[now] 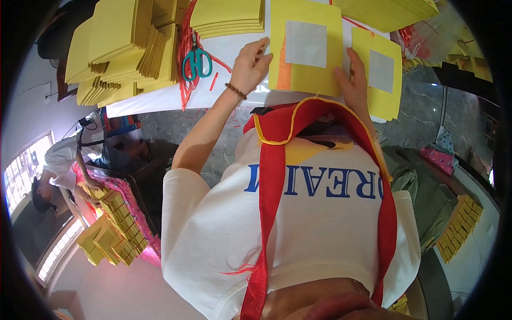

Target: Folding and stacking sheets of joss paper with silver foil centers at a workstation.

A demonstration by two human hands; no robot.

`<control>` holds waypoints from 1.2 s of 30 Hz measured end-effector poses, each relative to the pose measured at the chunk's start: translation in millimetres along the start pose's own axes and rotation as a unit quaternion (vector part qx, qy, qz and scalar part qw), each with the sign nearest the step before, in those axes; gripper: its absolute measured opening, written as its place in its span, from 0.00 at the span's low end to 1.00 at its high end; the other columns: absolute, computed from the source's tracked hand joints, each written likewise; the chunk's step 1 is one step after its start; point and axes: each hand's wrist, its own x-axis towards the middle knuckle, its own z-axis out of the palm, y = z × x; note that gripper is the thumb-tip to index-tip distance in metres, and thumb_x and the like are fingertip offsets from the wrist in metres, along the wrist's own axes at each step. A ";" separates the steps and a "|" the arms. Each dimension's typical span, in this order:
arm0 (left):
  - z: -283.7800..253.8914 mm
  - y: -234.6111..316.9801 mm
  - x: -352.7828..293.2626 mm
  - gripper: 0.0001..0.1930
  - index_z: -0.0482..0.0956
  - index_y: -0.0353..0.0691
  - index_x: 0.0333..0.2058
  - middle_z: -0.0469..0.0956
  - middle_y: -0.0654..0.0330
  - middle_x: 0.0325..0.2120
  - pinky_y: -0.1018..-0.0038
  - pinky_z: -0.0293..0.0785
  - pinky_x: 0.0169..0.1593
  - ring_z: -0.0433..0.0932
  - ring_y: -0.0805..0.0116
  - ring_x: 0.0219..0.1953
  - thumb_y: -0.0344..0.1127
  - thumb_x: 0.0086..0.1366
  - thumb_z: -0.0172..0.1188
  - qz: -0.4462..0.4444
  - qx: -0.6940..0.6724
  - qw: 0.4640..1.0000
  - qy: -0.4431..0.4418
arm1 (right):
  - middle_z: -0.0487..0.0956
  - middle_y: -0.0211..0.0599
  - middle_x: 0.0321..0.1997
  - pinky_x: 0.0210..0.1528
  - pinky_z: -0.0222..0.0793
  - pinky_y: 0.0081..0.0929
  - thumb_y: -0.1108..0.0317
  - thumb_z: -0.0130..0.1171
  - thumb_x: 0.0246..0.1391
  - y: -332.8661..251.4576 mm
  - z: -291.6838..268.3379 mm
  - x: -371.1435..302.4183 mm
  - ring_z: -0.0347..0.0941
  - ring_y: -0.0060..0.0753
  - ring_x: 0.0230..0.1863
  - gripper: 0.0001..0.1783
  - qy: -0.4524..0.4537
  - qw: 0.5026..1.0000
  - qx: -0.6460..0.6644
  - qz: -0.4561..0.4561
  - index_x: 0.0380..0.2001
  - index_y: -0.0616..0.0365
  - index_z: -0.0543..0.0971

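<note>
Two hands (250, 66) (354, 82) flank paper (312, 80); bag (429, 37) shows red strands (407, 36).

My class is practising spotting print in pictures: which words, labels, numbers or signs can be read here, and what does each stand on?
White shirt: large blue capitals, upside down, partly behind the red strap; wording not copied here.
Yellow piece between left hand and right hand: pale panel, no readable print.
Distant yellow bundles, picture left: too small to tell.
</note>
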 end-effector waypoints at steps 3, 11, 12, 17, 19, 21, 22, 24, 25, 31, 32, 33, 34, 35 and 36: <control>-22.7 17.2 -10.5 0.21 0.72 0.37 0.46 0.72 0.53 0.38 0.68 0.69 0.45 0.71 0.57 0.39 0.34 0.53 0.61 0.280 0.167 0.940 -0.101 | 0.71 0.35 0.54 0.58 0.53 0.37 0.64 0.56 0.50 -2.2 -15.3 -2.9 0.61 0.44 0.59 0.18 -0.085 0.964 -0.165 -0.192 0.46 0.53 0.75; -23.3 20.6 -16.7 0.11 0.76 0.36 0.36 0.74 0.57 0.34 0.68 0.71 0.40 0.72 0.59 0.37 0.34 0.55 0.59 0.285 0.186 0.921 -0.188 | 0.75 0.35 0.50 0.59 0.53 0.38 0.64 0.53 0.54 -1.6 -15.7 -8.3 0.60 0.43 0.60 0.14 -0.176 0.976 -0.053 -0.113 0.42 0.54 0.77; -24.7 21.9 -13.1 0.11 0.76 0.36 0.36 0.74 0.57 0.34 0.68 0.71 0.40 0.72 0.59 0.37 0.34 0.55 0.59 0.285 0.186 0.922 -0.187 | 0.75 0.36 0.50 0.60 0.53 0.39 0.64 0.52 0.54 -5.3 -16.2 -6.8 0.60 0.44 0.61 0.14 -0.181 0.980 -0.010 -0.084 0.43 0.55 0.77; -28.2 25.0 3.4 0.09 0.77 0.38 0.32 0.76 0.57 0.27 0.67 0.71 0.36 0.75 0.58 0.31 0.38 0.60 0.54 0.203 0.135 0.946 -0.213 | 0.75 0.38 0.50 0.61 0.52 0.37 0.65 0.51 0.54 -12.0 -24.5 -5.0 0.58 0.45 0.62 0.15 -0.188 0.976 0.101 -0.044 0.43 0.58 0.76; -29.8 26.8 7.6 0.09 0.77 0.38 0.31 0.77 0.57 0.26 0.67 0.71 0.35 0.75 0.58 0.31 0.37 0.59 0.54 0.179 0.132 0.949 -0.224 | 0.75 0.38 0.50 0.61 0.52 0.37 0.65 0.52 0.54 -12.4 -24.5 -4.7 0.58 0.45 0.62 0.15 -0.188 0.974 0.116 -0.045 0.44 0.58 0.76; -30.3 28.9 10.1 0.09 0.77 0.37 0.30 0.77 0.57 0.26 0.68 0.71 0.34 0.75 0.58 0.30 0.37 0.59 0.54 0.154 0.128 0.951 -0.237 | 0.75 0.38 0.50 0.61 0.53 0.35 0.65 0.54 0.53 -11.4 -21.0 -5.6 0.58 0.44 0.62 0.16 -0.181 0.978 0.105 -0.017 0.44 0.57 0.76; -30.3 29.7 11.2 0.10 0.77 0.37 0.30 0.77 0.57 0.25 0.68 0.70 0.32 0.75 0.58 0.28 0.38 0.58 0.54 0.142 0.114 0.953 -0.241 | 0.75 0.38 0.50 0.61 0.53 0.35 0.65 0.54 0.53 -10.8 -20.5 -5.9 0.58 0.44 0.62 0.16 -0.180 0.978 0.105 -0.017 0.44 0.57 0.76; -29.7 30.0 12.5 0.10 0.77 0.37 0.30 0.77 0.57 0.23 0.68 0.70 0.31 0.75 0.58 0.27 0.38 0.58 0.54 0.129 0.100 0.955 -0.246 | 0.75 0.38 0.50 0.61 0.52 0.35 0.64 0.57 0.51 -10.0 -19.8 -6.0 0.58 0.42 0.62 0.17 -0.174 0.978 0.112 0.020 0.45 0.56 0.76; -28.7 29.3 13.3 0.09 0.77 0.37 0.29 0.76 0.57 0.22 0.68 0.69 0.29 0.75 0.59 0.25 0.37 0.57 0.54 0.115 0.086 0.958 -0.248 | 0.75 0.38 0.50 0.61 0.52 0.35 0.64 0.57 0.51 -9.6 -19.8 -5.9 0.58 0.42 0.62 0.17 -0.174 0.978 0.112 0.020 0.45 0.56 0.76; -27.5 20.7 19.8 0.08 0.77 0.36 0.27 0.75 0.58 0.19 0.72 0.67 0.27 0.73 0.66 0.21 0.35 0.55 0.53 0.072 0.040 0.955 -0.285 | 0.74 0.38 0.51 0.61 0.53 0.33 0.65 0.57 0.51 -13.1 -22.6 -3.2 0.58 0.40 0.62 0.17 -0.182 0.976 0.113 0.036 0.45 0.56 0.76; -27.2 18.5 20.5 0.08 0.77 0.36 0.27 0.75 0.59 0.18 0.73 0.67 0.27 0.72 0.68 0.21 0.34 0.54 0.52 0.064 0.026 0.955 -0.288 | 0.73 0.39 0.52 0.61 0.52 0.33 0.64 0.57 0.50 -12.9 -22.9 -3.0 0.58 0.40 0.62 0.18 -0.185 0.975 0.118 0.041 0.45 0.55 0.76; -27.2 16.3 22.2 0.08 0.77 0.36 0.27 0.75 0.59 0.18 0.73 0.67 0.27 0.72 0.68 0.21 0.34 0.54 0.52 0.063 0.026 0.956 -0.287 | 0.72 0.41 0.53 0.61 0.51 0.33 0.64 0.58 0.50 -14.2 -22.9 -2.5 0.57 0.40 0.63 0.18 -0.188 0.973 0.124 0.046 0.46 0.55 0.76; -27.2 14.1 24.1 0.08 0.76 0.36 0.27 0.74 0.59 0.18 0.74 0.67 0.28 0.72 0.70 0.21 0.34 0.54 0.53 0.051 0.006 0.953 -0.299 | 0.72 0.41 0.53 0.61 0.51 0.33 0.64 0.58 0.50 -17.3 -23.9 -2.3 0.57 0.40 0.63 0.18 -0.190 0.973 0.123 0.046 0.46 0.55 0.76; -27.3 12.7 24.6 0.09 0.76 0.36 0.27 0.74 0.59 0.18 0.75 0.67 0.28 0.71 0.72 0.21 0.35 0.54 0.53 0.039 -0.014 0.950 -0.311 | 0.70 0.43 0.55 0.62 0.50 0.32 0.63 0.58 0.49 -22.2 -25.8 -2.4 0.56 0.40 0.63 0.19 -0.189 0.971 0.132 0.058 0.46 0.55 0.75; -27.4 13.6 25.4 0.09 0.76 0.36 0.27 0.74 0.59 0.18 0.75 0.67 0.28 0.71 0.72 0.21 0.35 0.54 0.53 0.039 -0.014 0.950 -0.310 | 0.68 0.46 0.56 0.62 0.49 0.32 0.63 0.58 0.49 -25.5 -26.9 -2.0 0.56 0.40 0.63 0.20 -0.186 0.970 0.141 0.071 0.46 0.55 0.75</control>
